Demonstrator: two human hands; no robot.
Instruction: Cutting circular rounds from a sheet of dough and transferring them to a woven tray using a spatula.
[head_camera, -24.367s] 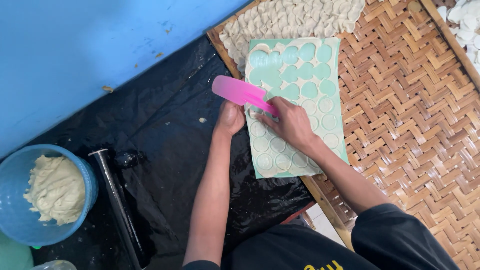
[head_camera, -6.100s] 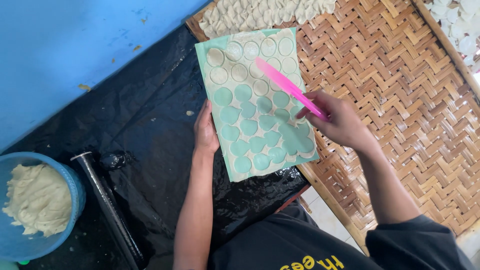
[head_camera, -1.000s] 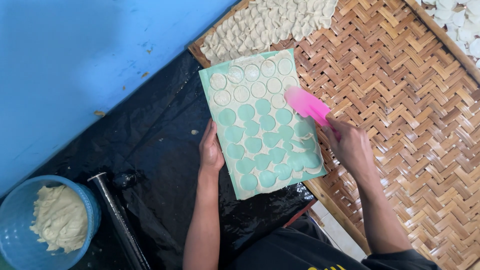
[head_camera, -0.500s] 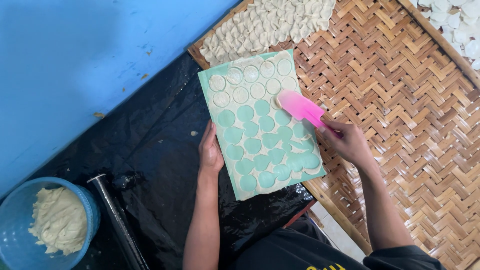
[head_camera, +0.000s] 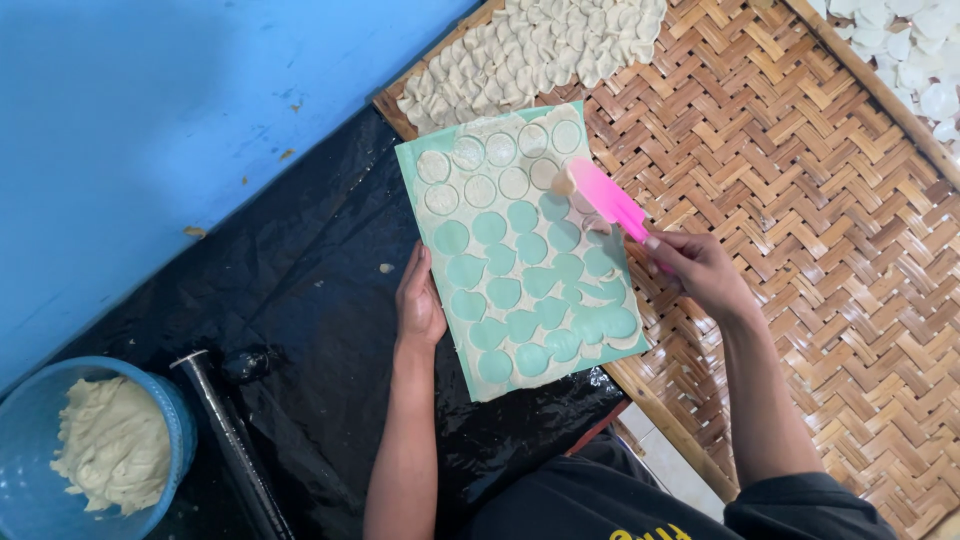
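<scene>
Blue bowl of pale dough, woven tray holding dough rounds

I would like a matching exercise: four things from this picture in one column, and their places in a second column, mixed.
Things:
1. pink scraper
2. bowl of dough
3. green sheet
4. dried dough pieces

Places:
A. at the top of the woven tray
B. under the left hand, partly on the black plastic
C. in the right hand
D. bottom left corner

Pairs: 1-C, 2-D, 3-B, 4-A
</scene>
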